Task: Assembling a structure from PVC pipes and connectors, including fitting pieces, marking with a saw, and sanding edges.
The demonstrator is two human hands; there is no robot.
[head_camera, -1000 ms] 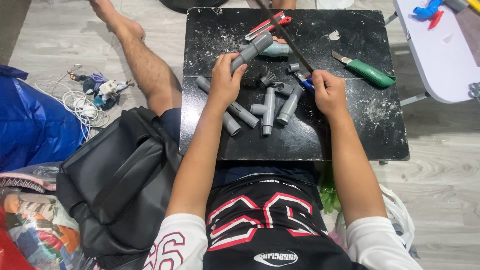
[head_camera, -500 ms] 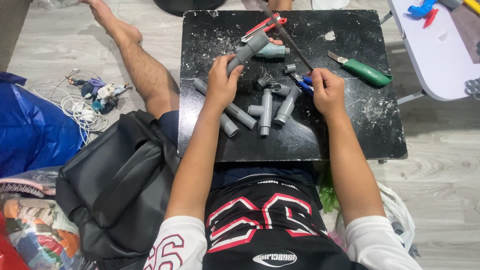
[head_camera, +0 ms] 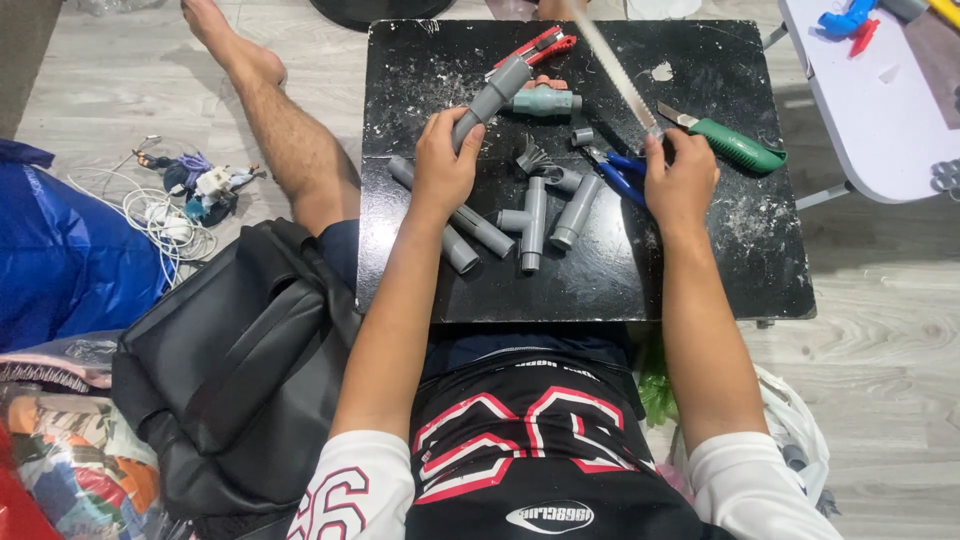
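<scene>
Head view: left hand (head_camera: 443,165) clenched round grey pipe (head_camera: 490,100), long axis slanting toward upper right of frame. Right hand (head_camera: 680,180) grips saw (head_camera: 620,80) handle, blade crossing black surface (head_camera: 700,270) just right of pipe tip.

A floor of pale grey wood-look planks (head_camera: 880,330) runs under everything, evenly lit. On it stands a low black square bench (head_camera: 700,270), its top scuffed and dusted white. At the upper right is the corner of a white folding table (head_camera: 880,120). A dark round base (head_camera: 375,10) shows at the top edge.
</scene>
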